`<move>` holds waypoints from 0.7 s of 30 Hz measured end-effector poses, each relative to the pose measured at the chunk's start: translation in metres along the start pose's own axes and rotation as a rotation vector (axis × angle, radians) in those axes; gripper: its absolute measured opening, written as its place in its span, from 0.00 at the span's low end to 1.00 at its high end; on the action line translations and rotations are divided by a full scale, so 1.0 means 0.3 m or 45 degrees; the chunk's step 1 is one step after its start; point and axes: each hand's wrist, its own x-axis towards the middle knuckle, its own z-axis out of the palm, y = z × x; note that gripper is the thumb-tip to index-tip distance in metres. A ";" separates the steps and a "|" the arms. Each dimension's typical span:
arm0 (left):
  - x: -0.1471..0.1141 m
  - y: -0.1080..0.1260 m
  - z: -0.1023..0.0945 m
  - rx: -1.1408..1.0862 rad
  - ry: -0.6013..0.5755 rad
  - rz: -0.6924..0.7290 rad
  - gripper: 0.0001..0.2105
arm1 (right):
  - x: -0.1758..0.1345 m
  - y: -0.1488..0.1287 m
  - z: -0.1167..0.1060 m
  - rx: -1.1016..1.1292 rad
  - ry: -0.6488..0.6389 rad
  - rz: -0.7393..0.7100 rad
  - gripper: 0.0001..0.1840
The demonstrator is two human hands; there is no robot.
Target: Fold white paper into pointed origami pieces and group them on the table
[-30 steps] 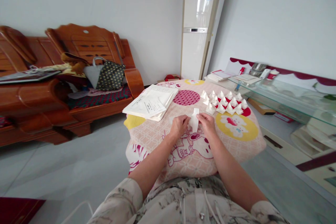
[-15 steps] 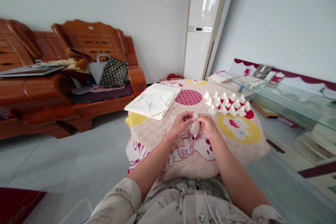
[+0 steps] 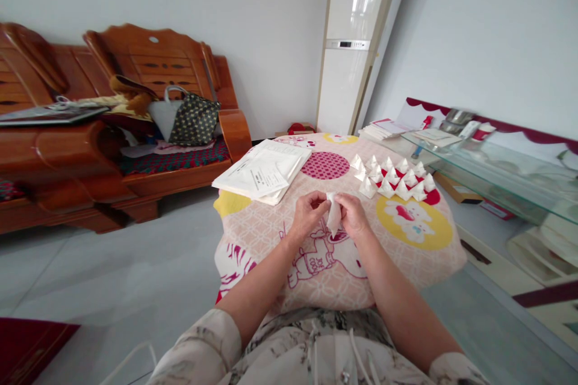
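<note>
A small piece of folded white paper (image 3: 333,216) hangs between my two hands, above the patterned tablecloth (image 3: 266,234). My right hand (image 3: 353,215) pinches its upper right edge between thumb and fingers. My left hand (image 3: 309,212) is closed, with its fingertips at the paper's left edge. The paper narrows to a point at its lower end. Beyond my right hand stand several folded white paper pieces (image 3: 392,177) in rows, with pointed tops. Past my left hand lies a stack of printed white sheets (image 3: 262,171).
At the left is a wooden sofa (image 3: 149,66) with a dark patterned bag (image 3: 197,120) on it. A tall white cabinet unit (image 3: 345,84) stands in the corner. On the right, a glass-topped table (image 3: 501,177) holds papers and containers.
My fingers have shifted slightly around the top of the paper, which now hangs a little more upright. The camera view has tilted slightly. The rows and stack are unchanged.
</note>
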 end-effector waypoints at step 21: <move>-0.008 0.006 0.004 0.048 0.050 0.063 0.09 | -0.027 -0.064 0.005 -0.121 -0.040 0.054 0.19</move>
